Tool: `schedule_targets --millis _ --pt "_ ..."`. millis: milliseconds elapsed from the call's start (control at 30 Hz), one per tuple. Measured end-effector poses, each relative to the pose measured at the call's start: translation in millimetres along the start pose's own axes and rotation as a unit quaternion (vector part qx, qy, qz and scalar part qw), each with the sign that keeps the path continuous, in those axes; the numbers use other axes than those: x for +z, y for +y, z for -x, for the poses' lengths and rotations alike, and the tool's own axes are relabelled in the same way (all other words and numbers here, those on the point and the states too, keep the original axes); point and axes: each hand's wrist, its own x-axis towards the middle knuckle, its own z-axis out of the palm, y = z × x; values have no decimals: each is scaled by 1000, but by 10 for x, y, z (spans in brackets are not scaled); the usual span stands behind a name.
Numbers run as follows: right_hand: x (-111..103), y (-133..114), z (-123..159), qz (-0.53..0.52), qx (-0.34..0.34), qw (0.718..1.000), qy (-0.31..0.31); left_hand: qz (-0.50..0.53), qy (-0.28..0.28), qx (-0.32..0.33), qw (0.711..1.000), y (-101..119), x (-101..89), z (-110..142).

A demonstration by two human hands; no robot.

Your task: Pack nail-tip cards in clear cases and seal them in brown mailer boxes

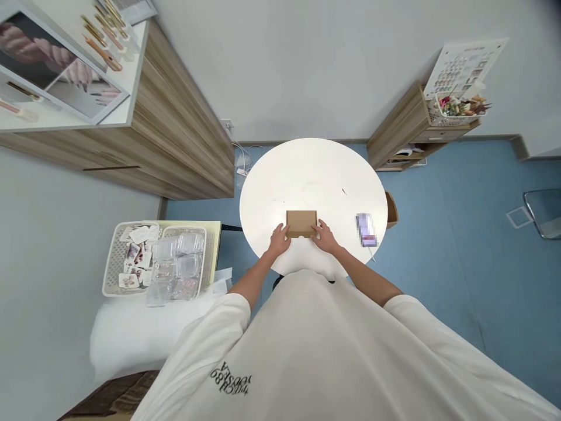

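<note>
Your left hand (279,240) and right hand (324,237) close on a small kraft cardboard box (301,224) from either side, fingers curled against its near corners, grasping it between them. The box sits flat at the near edge of a round white worktop (311,175), at the centre of the frame, directly in front of your white T-shirt (307,356).

To the right on the worktop, a smartphone (366,230), its screen blurred, lies near the edge with a white cable (371,254) trailing from it. Just past the rim at right, a brown cardboard carton (391,210) shows on the blue floor (460,245).

At your left, in the lower left of the frame, a white plastic basket (113,260) holds printed cards (135,257) beside a pile of clear plastic cases (182,263). Upper left, a wood-grain cabinet (184,140) carries framed photographs of hands (56,67) and gold-toned display pieces (103,44). Upper right, a low wooden shelf unit (397,131) holds a basket of dried flowers (460,108), with a printed chart (467,67) propped behind it.
</note>
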Motion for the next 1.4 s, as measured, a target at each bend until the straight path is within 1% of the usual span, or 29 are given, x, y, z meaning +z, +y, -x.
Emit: schedule_targets --millis 100,167,300,400,567,667,767,867,1000,1067,1233,1400 --pt "40 23 46 -28 22 999 27 19 22 -11 1000 59 -14 40" --pt "43 34 70 -50 26 998 29 30 25 -16 999 102 -41 58" --pt "10 19 85 -82 25 996 22 41 13 -7 999 195 -116 79" --pt "-53 -27 67 -78 6 995 55 40 30 3 999 267 -179 69" --pt "-210 -124 -11 -75 -26 990 114 62 87 33 994 385 -272 -44" --pt "-275 -173 -86 -116 -24 983 141 99 116 16 988 444 -292 -145" --pt "-305 -207 -163 -140 -12 978 155 126 127 -13 984 488 -286 -228" --pt "-324 -224 -226 -132 -3 977 166 107 137 -16 985 522 -282 -285" --pt "-344 -219 -274 -102 -5 979 174 36 164 2 986 552 -295 -343" --pt "-345 -207 -285 -84 -13 981 176 16 168 5 986 553 -297 -371" --pt "-326 -173 -300 -36 -36 984 169 53 143 8 988 522 -272 -417" --pt "-299 -160 -318 -10 -46 984 172 60 139 40 988 472 -262 -421"
